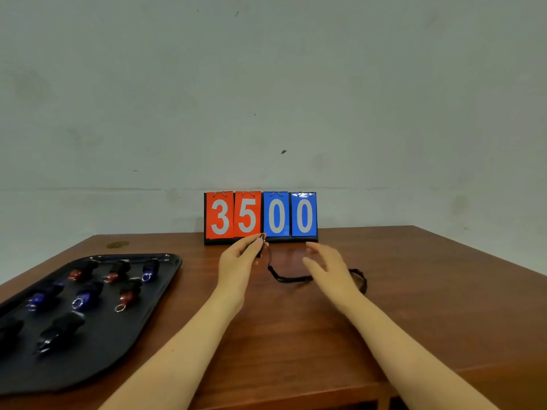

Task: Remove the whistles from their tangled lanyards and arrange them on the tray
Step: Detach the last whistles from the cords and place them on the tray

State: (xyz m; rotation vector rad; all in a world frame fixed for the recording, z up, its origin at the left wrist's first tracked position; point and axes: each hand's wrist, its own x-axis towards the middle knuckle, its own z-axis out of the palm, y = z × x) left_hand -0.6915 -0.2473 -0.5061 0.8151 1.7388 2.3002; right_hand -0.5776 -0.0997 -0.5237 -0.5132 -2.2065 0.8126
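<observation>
Nine whistles are counted on the black tray (pixel 165 272) at the left of the wooden table (pixel 296 335), in rough rows; the count is approximate, as the near ones are dark and blurred. One red whistle (pixel 128 292) in the middle row is seen plainly, its ring toward the viewer.

One end of a dark lanyard (pixel 291 278) is pinched between the fingertips of the left hand (pixel 239 261), just in front of the flip scoreboard (pixel 260 216). Whether a whistle is attached at the pinched end cannot be told; only a small dark piece and a ring-like glint are made out. The rest of the cord is seen trailing down onto the table and passing behind the right hand (pixel 325 266), which is held open with fingers relaxed, gripping nothing, just above the cord.

Judgement: the step in hand appears to be the freeing or clearing of this last cord. It is best done with the clip end kept pinched steady while the cord is taken up by the right hand and drawn away, so that no loop is tightened. Any whistle found is to be placed in a bare spot on the tray.
</observation>
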